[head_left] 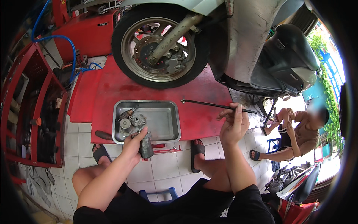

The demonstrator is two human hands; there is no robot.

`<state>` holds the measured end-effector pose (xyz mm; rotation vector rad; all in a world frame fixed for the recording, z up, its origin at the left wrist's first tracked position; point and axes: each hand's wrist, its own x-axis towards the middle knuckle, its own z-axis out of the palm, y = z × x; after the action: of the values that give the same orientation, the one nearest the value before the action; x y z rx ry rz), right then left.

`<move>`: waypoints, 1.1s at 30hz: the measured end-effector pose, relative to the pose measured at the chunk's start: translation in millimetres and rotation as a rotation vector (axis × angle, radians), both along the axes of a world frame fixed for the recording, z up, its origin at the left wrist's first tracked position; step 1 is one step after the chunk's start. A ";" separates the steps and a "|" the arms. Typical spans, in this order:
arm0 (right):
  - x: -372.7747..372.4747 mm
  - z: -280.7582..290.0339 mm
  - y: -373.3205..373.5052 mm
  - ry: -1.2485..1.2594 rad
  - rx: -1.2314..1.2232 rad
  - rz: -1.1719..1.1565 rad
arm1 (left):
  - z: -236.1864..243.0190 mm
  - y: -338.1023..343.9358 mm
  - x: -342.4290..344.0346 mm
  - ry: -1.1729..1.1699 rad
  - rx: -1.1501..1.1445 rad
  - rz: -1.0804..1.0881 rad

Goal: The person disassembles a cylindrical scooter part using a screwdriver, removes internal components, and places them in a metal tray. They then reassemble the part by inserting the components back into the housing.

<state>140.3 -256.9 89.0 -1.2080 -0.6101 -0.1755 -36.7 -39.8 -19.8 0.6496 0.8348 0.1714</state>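
My left hand grips a dark grey cylindrical metal part at the front rim of a steel tray. Inside the tray lie several small metal parts at its left end. My right hand is raised to the right of the tray, fingers pinched on the near end of a long thin black rod. The rod's far end rests on the red lift platform, just past the tray's back right corner.
A scooter's front wheel and body stand on the platform. A red tool cart is at the left, with a blue hose behind it. Another person sits at the right. My sandalled feet rest on white tiles.
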 end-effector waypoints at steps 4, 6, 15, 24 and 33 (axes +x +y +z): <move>-1.4 -7.4 1.0 -0.022 -0.077 0.009 | -2.7 1.4 -0.2 -0.020 0.009 0.016; -0.9 -12.5 2.5 -0.024 -0.133 0.013 | -2.9 3.3 -0.9 -0.013 0.004 0.010; 3.6 -25.2 7.5 -0.172 -0.417 0.006 | 7.3 -0.6 0.3 0.001 -0.005 0.024; 1.2 -38.4 18.0 -0.234 -0.687 0.131 | 9.3 1.2 0.2 0.000 -0.041 0.033; 9.2 -59.6 28.2 -0.305 -1.027 0.292 | 8.1 2.2 0.4 0.017 -0.051 -0.015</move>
<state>149.4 -228.7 29.4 -2.0696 -1.2104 0.2462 -36.3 -37.6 -11.7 0.6105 0.8481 0.1303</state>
